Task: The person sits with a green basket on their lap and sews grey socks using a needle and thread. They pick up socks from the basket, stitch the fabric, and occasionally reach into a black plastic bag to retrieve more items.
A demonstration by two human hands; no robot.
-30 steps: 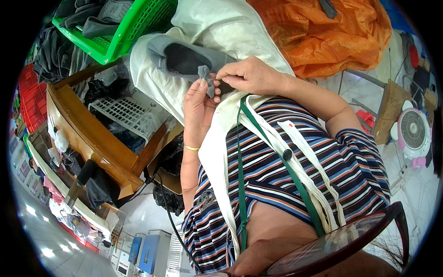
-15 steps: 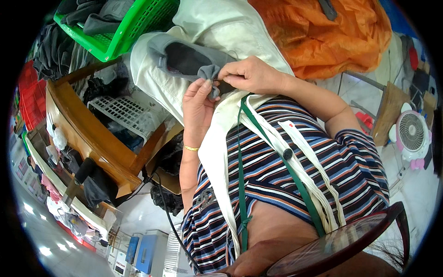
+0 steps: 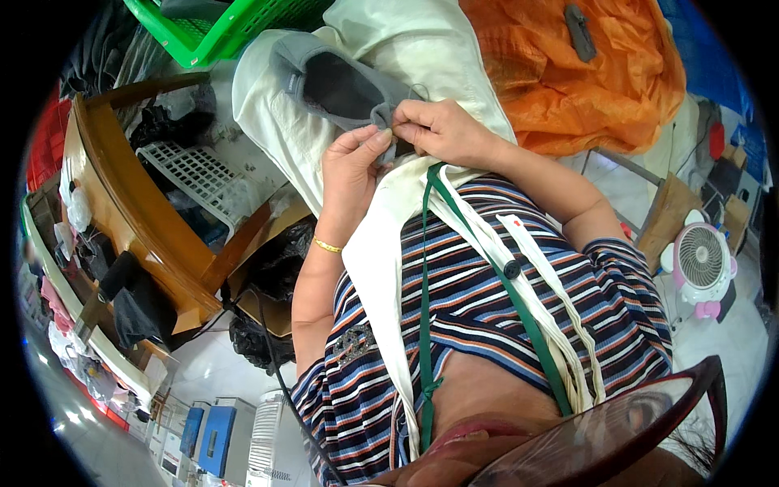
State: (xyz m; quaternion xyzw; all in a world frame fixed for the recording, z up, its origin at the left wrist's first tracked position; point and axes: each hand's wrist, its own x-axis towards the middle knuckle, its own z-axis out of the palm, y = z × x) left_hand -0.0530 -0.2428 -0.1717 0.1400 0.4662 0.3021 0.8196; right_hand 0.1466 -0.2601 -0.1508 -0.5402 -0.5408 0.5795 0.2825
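A grey cloth shoe with a dark inside lies tilted on the white cloth over my lap. My left hand is closed, pinching a small gathered piece of grey fabric at the near end of the shoe. Right beside it, the fingertips of my right hand are pressed together at the same spot. Whatever they pinch is too small to make out. A thin dark thread-like loop stands up just above my right fingers.
A green basket stands at the far left. Nearer are a wooden frame and a white plastic basket. Orange sheeting with a grey strip spreads at the far right. A small fan stands at right.
The view has shifted a little, so the green basket sits higher in it. My fingertips have drawn closer together at the gathered fabric, which they now partly cover.
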